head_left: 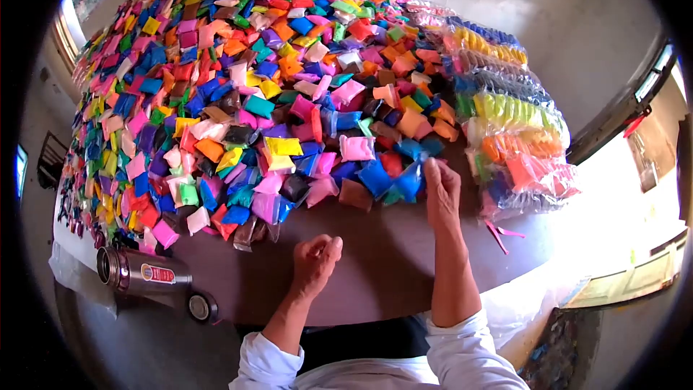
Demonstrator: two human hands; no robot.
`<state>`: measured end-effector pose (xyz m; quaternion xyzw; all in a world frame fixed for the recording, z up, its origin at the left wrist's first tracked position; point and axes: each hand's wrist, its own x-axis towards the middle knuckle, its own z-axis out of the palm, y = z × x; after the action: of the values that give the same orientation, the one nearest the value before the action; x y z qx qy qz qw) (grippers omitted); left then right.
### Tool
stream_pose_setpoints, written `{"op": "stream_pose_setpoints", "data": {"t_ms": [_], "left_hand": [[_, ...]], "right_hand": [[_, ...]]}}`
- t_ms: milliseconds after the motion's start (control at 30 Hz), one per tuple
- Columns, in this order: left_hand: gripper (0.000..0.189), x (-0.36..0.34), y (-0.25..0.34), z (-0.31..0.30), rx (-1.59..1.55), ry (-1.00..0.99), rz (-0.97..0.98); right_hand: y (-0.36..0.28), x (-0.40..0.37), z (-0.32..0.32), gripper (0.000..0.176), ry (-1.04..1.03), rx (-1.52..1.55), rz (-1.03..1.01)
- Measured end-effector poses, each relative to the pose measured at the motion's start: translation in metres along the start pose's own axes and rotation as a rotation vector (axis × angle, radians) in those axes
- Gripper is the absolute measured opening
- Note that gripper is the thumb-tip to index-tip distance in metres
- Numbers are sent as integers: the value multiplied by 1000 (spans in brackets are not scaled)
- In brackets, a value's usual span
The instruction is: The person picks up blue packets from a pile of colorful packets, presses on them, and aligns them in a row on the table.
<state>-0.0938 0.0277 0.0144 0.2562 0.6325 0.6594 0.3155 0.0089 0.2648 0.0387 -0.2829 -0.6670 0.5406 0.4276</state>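
Observation:
My right hand (442,188) is closed, thumb and fingers pinched at the clear edge of a blue packet (409,181) at the front right of a big heap of small coloured packets (238,94). Close to those fingertips lie a teal-blue packet (408,148) and a red packet (391,164). My left hand (316,263) hovers above the bare front of the brown table (375,267), fingers curled and thumb pressed against them. Whatever it may hold is hidden. Nearest to it are a brown packet (355,195) and a pink packet (321,191).
Clear bags of packets sorted by colour (516,123) are stacked along the right side. Pink strips (502,235) lie below them. At the left front edge a steel flask (148,272) rests on its side, its dark lid (201,307) beside it.

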Motion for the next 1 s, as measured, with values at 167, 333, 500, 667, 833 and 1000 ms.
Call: {"op": "stream_pose_setpoints", "data": {"t_ms": [167, 333, 500, 667, 833, 1000], "left_hand": [[41, -3, 1, -3, 72, -88, 16], [35, -4, -8, -2, -105, -128, 28], [33, -4, -2, -4, 18, -153, 21], [30, -3, 5, -6, 2, -185, 53], [36, -3, 11, -5, 154, -213, 36], [42, -4, 4, -1, 147, -119, -10]], "right_hand": [[-22, -30, 38, 31, -510, 283, 195], [-24, -42, 62, 30, -758, 216, 169], [-26, -39, 53, 28, -704, 104, 97], [-12, -40, 58, 25, -744, 124, 141], [-17, -42, 60, 19, -764, 80, 158], [-13, -44, 64, 18, -797, 191, 151]]}}
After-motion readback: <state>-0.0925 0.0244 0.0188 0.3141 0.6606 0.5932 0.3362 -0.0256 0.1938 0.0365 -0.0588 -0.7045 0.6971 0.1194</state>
